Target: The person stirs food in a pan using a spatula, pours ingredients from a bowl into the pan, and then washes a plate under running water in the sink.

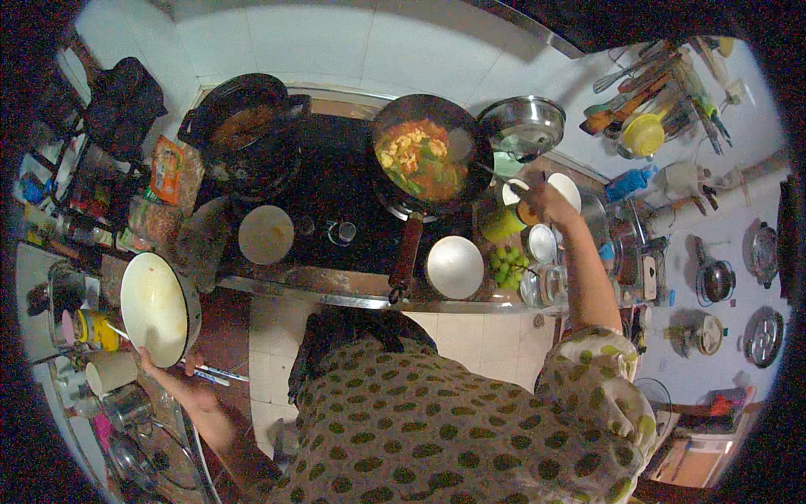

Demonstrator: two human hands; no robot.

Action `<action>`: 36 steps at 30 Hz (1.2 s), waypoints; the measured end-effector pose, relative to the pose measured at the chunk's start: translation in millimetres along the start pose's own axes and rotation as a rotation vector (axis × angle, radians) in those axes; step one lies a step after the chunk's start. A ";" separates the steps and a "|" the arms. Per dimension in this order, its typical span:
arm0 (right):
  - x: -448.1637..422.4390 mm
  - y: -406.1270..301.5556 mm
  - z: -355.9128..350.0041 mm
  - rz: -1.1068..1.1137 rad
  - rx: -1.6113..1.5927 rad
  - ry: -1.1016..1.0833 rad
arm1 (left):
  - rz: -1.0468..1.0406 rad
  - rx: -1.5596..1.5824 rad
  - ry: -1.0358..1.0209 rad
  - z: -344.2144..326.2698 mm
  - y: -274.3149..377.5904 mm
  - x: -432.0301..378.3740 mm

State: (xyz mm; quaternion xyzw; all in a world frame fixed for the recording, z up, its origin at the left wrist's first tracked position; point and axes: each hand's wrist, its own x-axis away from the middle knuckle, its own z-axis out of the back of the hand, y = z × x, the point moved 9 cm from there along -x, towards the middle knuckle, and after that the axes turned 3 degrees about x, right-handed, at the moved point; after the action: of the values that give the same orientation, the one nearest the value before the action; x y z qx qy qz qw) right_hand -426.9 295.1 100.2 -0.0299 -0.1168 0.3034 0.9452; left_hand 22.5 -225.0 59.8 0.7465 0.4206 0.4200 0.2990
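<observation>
My left hand (pixel 151 364) grips a white enamel bowl (pixel 154 309) with a dark rim, tilted toward me at the left. A few traces of food show inside the bowl. White-and-blue chopsticks (pixel 217 375) stick out under it beside my fingers; whether I hold them is unclear. My right hand (pixel 549 200) is closed around the handle of a ladle (pixel 494 171) that reaches into the wok (pixel 482 148). In the wok lies cooked food (pixel 415 154), with yellow pieces that look like egg, green pieces and a reddish sauce. The wok's wooden handle (pixel 406 249) points at me.
A dark pot (pixel 189 126) stands on the left of the black stove (pixel 337 164). A steel bowl (pixel 529 123) is right of the wok. An upturned pale bowl (pixel 454 268), green grapes (pixel 510 268) and glass jars (pixel 544 283) line the right front. Utensils (pixel 655 94) hang on the right wall.
</observation>
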 end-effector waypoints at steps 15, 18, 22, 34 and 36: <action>41.1 -89.9 59.8 -0.249 0.358 0.149 | -0.010 -0.054 0.060 -8.2 5.7 10.2; 36.5 -75.7 84.2 -0.335 0.425 0.216 | 0.001 -0.059 0.010 -12.1 1.7 9.6; -10.1 -27.1 84.4 -0.427 0.510 0.269 | -0.014 -0.061 0.023 -21.8 5.5 16.3; -16.9 -85.5 83.7 0.096 0.514 0.120 | 0.010 -0.004 0.053 -6.8 2.1 17.4; 11.3 -88.4 91.9 0.132 0.490 0.153 | 0.010 -0.004 0.045 -5.9 0.2 14.1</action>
State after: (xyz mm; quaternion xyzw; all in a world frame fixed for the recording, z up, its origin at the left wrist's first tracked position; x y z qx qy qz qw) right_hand -389.8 228.3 203.0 0.1694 0.0339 0.3807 0.9084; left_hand 21.5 -212.2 68.1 0.7383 0.4226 0.4391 0.2891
